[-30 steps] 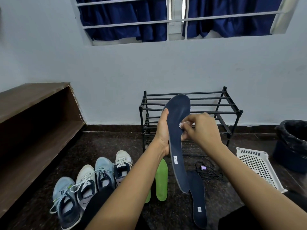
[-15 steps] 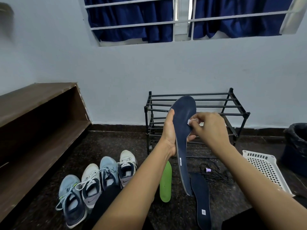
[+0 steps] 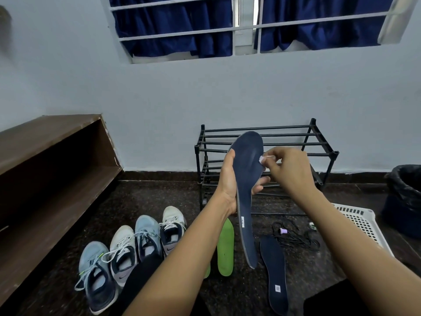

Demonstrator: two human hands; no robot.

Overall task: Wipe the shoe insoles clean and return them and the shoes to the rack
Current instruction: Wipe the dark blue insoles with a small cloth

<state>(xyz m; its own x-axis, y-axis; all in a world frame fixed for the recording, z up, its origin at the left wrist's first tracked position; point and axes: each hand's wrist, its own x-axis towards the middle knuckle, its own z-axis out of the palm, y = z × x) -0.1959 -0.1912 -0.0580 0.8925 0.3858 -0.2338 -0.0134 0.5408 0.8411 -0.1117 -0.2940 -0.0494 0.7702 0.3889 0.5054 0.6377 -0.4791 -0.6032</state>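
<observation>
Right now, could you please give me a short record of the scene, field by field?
left hand: grips navy insole near its middle, toe end up
right hand: pinches white wipe against the navy insole's upper part
second insole: navy, flat on floor, right of the held one
green insole: flat on floor, left of the held one
shoes: four in a row on floor, far left
rack: black, at the wall behind the hands
basket: white, on floor at right
</observation>
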